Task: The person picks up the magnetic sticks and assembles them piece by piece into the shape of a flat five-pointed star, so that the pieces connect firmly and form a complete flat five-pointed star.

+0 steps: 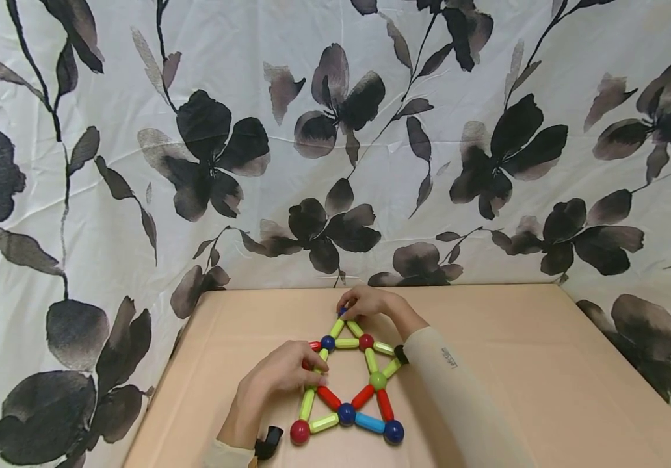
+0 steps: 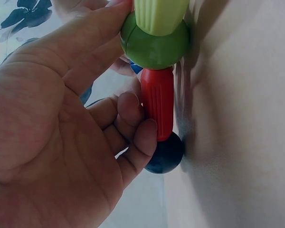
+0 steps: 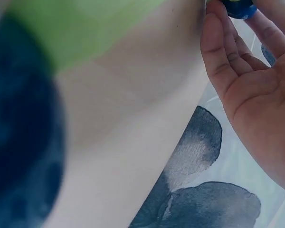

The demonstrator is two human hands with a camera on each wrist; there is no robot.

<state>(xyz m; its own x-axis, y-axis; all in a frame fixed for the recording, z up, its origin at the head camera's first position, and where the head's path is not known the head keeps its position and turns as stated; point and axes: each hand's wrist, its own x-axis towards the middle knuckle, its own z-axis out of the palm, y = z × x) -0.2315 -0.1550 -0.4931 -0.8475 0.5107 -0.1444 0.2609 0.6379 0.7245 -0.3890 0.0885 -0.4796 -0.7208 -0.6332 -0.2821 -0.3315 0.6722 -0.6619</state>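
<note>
A star-like figure of building-set rods and balls [image 1: 346,343] lies flat on the table. At its left side my left hand [image 1: 283,370] grips it. In the left wrist view the thumb side meets a green ball [image 2: 156,45], and curled fingertips touch a ribbed red rod [image 2: 157,104] that runs to a dark blue ball [image 2: 166,154]. My right hand [image 1: 373,303] pinches the blue ball [image 3: 239,9] at the figure's far tip, where two lime rods [image 1: 354,329] meet. My right wrist hides the figure's right tip.
The cardboard-coloured table [image 1: 487,344] ends at a floral cloth [image 1: 406,162] hanging behind it. Nearest me are a red ball [image 1: 300,432] and a blue ball [image 1: 393,432], the figure's two front tips. Dark straps [image 1: 268,443] sit at both wrists.
</note>
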